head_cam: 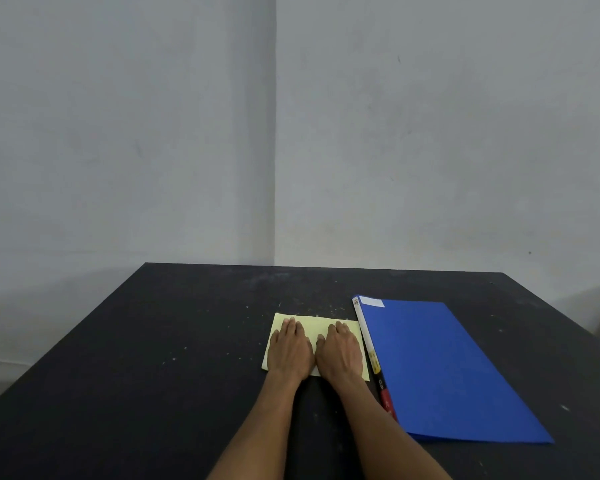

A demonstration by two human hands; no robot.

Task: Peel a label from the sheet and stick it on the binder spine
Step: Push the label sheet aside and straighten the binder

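A pale yellow label sheet lies flat on the black table, left of a blue binder. My left hand and my right hand rest palm down side by side on the sheet, fingers extended forward, covering most of it. Neither hand grips anything. The binder lies flat with its spine facing the sheet; the spine is white at the far end, with yellow, black and red printing nearer me. A small white label sits on the binder's far left corner. My right forearm hides the near part of the spine.
The black table carries pale specks and scratches. Its far edge meets a grey wall corner. A wide stretch of tabletop extends to the left of the sheet. The table's right edge runs close behind the binder.
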